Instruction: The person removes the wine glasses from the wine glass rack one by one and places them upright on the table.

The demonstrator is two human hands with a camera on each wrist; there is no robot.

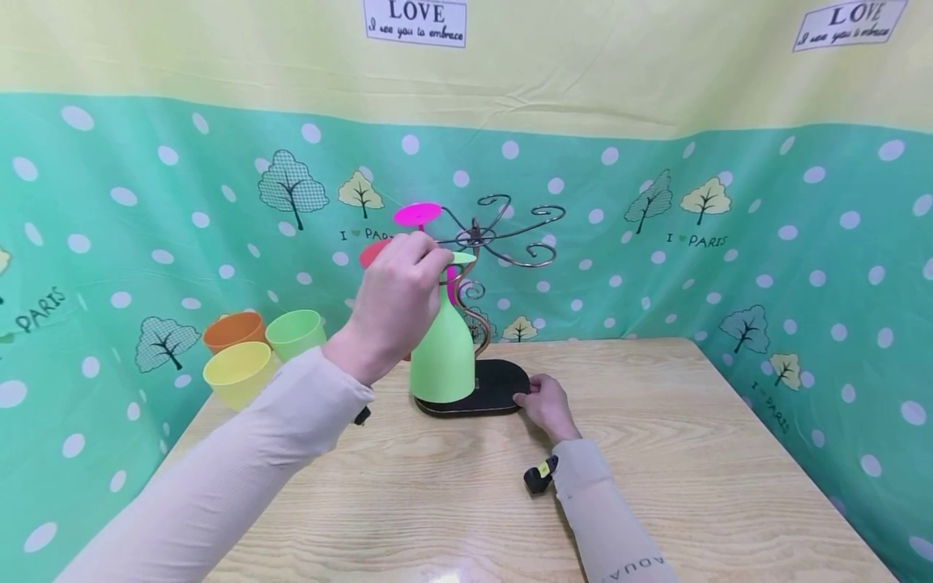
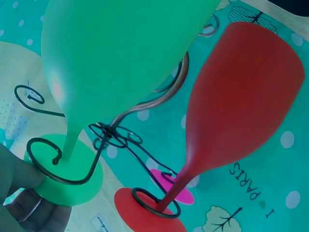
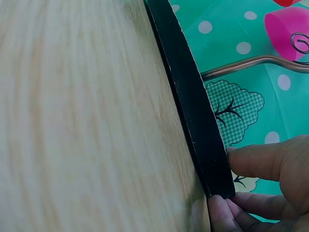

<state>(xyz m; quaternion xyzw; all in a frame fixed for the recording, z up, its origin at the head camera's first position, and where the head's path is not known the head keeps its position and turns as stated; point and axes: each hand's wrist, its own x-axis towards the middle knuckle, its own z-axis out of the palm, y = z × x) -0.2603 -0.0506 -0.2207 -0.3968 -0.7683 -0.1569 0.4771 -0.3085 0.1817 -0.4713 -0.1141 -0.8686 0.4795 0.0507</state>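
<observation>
My left hand (image 1: 397,295) pinches the round foot of a light green goblet (image 1: 443,360), which hangs upside down from a metal wine glass rack (image 1: 475,235). In the left wrist view, a curled wire of the rack loops round the goblet's stem just by the foot. A red goblet (image 2: 241,101) hangs upside down from the neighbouring curl. Behind it shows the foot of a pink goblet (image 1: 418,214); its bowl is mostly hidden in the head view. With thumb and fingers, my right hand (image 1: 548,405) grips the right end of the rack's black base (image 1: 503,385).
To the left stand an orange cup (image 1: 233,330), a yellow cup (image 1: 239,372) and a green cup (image 1: 296,334), mouths up. Several bare curled arms spread from the rack's right side. A patterned cloth (image 1: 627,243) hangs behind the wooden table (image 1: 656,470).
</observation>
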